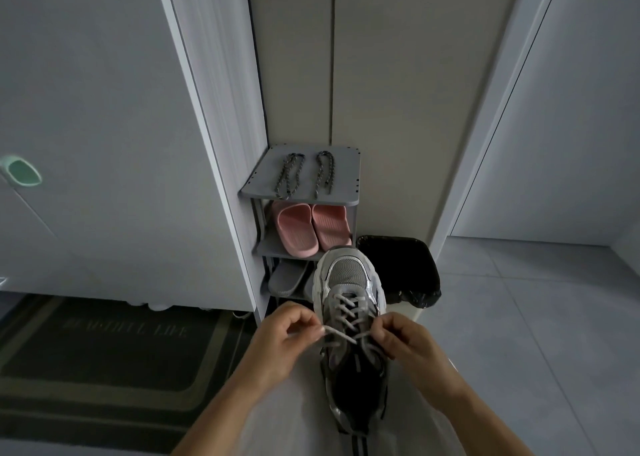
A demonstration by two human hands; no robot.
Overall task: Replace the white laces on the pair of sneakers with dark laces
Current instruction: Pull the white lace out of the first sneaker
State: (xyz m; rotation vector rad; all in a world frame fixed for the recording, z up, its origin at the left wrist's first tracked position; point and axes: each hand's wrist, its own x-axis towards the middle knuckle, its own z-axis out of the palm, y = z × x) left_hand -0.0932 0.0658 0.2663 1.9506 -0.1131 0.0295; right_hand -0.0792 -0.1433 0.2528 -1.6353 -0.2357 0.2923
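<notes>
Left grip (287, 338) and right grip (405, 341) are pinching the white lace (341, 335) of a grey sneaker (348, 279); doormat (104, 358) lettering unreadable.

Mesh-toed sneaker (348, 282), woven dark laces (306, 174), matt shelf (346, 165).

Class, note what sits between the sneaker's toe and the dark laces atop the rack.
Head view: a pair of pink slippers on the rack's shelf under the dark laces, just beyond the sneaker.
</notes>
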